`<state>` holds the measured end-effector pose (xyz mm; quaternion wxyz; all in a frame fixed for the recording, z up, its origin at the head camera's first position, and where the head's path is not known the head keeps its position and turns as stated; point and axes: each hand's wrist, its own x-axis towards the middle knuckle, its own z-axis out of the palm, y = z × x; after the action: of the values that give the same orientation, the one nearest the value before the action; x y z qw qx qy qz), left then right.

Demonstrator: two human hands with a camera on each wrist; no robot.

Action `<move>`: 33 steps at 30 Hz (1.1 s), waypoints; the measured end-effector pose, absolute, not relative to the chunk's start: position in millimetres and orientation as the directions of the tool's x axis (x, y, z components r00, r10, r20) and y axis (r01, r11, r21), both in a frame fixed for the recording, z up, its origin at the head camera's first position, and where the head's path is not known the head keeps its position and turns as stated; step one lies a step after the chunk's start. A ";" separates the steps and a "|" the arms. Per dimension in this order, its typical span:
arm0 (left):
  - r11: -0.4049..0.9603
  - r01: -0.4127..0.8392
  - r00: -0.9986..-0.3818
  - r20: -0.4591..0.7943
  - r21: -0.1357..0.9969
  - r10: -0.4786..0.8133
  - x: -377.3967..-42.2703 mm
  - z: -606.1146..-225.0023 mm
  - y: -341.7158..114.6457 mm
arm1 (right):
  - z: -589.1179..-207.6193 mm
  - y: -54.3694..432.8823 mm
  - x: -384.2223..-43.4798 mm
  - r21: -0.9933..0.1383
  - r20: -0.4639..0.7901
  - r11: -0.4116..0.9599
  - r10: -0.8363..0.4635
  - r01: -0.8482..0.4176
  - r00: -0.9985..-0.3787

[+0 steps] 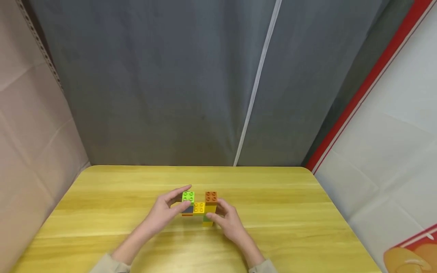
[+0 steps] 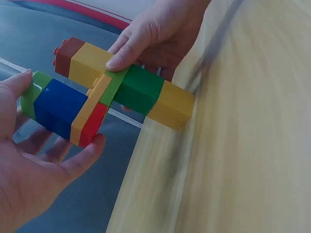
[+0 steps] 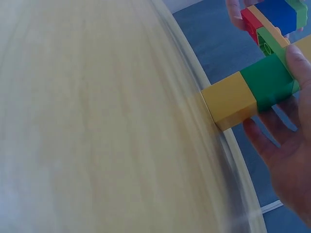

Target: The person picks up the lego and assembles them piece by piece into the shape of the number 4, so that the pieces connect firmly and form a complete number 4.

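Observation:
A structure of toy building bricks (image 1: 199, 207) stands over the table in the head view, with two columns joined by a yellow-orange plate brick (image 2: 90, 109). Its left column has a light green brick (image 1: 188, 196) on top, a blue brick (image 2: 60, 108) under it and a red brick (image 2: 93, 124) below. My left hand (image 1: 164, 210) holds this column between thumb and fingers. Brown (image 1: 211, 197), yellow, light green, dark green (image 2: 141, 89) and yellow bricks (image 3: 229, 100) make up the right column, whose bottom meets the table. My right hand (image 1: 230, 223) grips this column around its middle.
The wood-grain table (image 1: 290, 212) spreads around both hands. A grey curtain (image 1: 164, 83) hangs behind its far edge, with a pale panel (image 1: 30, 125) at left and a white, red-bordered panel (image 1: 392, 144) at right.

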<state>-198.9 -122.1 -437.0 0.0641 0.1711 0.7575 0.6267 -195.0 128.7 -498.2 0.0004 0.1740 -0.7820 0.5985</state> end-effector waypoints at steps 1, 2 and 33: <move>0.158 0.185 -0.933 0.122 0.970 0.338 -198.5 -439.1 -122.2 | -498.5 128.8 -195.2 -0.934 0.210 0.227 -0.271 -0.275 -0.939; 0.156 0.188 -0.934 0.128 0.970 0.333 -197.9 -441.3 -122.2 | -498.4 128.9 -195.2 -0.932 0.211 0.233 -0.271 -0.277 -0.939; 0.119 0.214 -0.975 0.205 0.970 0.086 -215.8 -467.8 -110.4 | -502.6 126.9 -203.2 -0.913 0.305 0.236 -0.146 -0.333 -0.941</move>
<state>-215.8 -110.4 -467.8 -0.0486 0.1007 0.7464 0.6561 -203.2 126.9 -502.6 0.0778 0.1532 -0.7822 0.5989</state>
